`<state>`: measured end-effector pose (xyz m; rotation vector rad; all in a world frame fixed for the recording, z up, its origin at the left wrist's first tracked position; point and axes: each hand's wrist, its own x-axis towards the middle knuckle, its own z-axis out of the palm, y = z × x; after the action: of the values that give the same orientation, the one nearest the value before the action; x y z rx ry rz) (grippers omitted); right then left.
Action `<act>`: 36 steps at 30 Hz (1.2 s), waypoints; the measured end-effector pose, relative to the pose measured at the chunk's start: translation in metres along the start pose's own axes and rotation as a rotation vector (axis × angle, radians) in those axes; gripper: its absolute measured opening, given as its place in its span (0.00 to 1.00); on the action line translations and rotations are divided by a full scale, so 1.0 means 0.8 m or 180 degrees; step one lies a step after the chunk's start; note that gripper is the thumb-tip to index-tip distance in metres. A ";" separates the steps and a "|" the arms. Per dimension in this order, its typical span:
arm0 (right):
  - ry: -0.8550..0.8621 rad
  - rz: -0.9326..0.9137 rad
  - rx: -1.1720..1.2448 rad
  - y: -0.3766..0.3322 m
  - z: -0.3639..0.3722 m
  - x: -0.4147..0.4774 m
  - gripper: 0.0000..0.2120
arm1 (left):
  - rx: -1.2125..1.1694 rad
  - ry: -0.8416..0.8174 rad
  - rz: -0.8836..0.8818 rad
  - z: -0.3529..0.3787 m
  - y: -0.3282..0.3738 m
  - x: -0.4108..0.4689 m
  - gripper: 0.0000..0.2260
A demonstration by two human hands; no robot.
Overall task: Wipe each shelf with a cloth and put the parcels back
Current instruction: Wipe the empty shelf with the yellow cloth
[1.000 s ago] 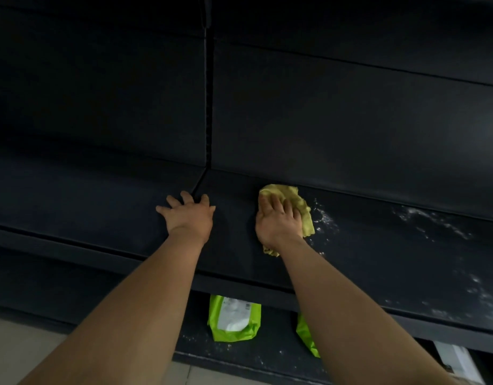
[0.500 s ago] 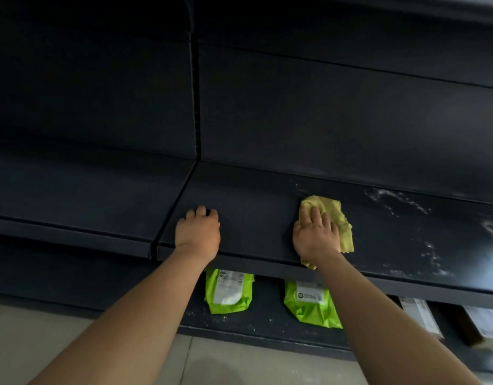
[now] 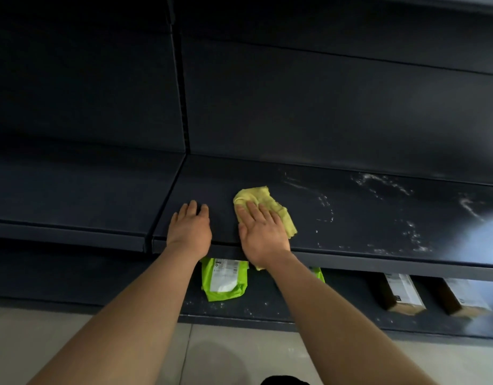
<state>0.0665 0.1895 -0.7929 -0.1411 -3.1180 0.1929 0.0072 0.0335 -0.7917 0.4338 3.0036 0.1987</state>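
Dust streaks (image 3: 378,184) lie right of my right hand (image 3: 263,232), flat on cloth (image 3: 270,201); left hand (image 3: 189,229) flat, empty, braces shelf (image 3: 350,247).

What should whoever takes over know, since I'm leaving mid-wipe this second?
Left hand: open, flat on the shelf near its front edge, holding nothing.
Right hand: open, fingers pressing the yellow cloth flat on the shelf.
Parcels: one green parcel, a second green parcel mostly hidden behind the right forearm, and two brown boxes, all on the lower shelf.
Done: the stretch left of the cloth looks clean.
Left: white dust right of the cloth, specks on the lower shelf, then parcels back.
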 end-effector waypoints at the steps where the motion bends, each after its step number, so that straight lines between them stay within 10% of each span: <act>1: 0.0020 0.0072 -0.0036 0.014 -0.002 -0.005 0.25 | 0.0006 -0.0005 -0.0011 -0.001 0.001 0.000 0.24; 12: -0.0143 0.1061 -0.0011 0.171 -0.028 -0.041 0.24 | 0.0077 0.0200 0.0237 -0.004 0.053 0.006 0.24; 24: -0.0442 -0.0521 -0.0005 0.138 -0.031 0.054 0.23 | 0.0180 0.0135 0.0280 -0.001 0.096 0.061 0.21; 36: -0.0538 -0.0020 0.0051 0.128 -0.029 0.169 0.24 | 0.0670 0.0235 -0.0025 0.003 0.126 0.088 0.21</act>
<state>-0.0584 0.3062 -0.7813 -0.1207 -3.2834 0.2419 -0.0320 0.1495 -0.7854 0.4420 3.1109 -0.1061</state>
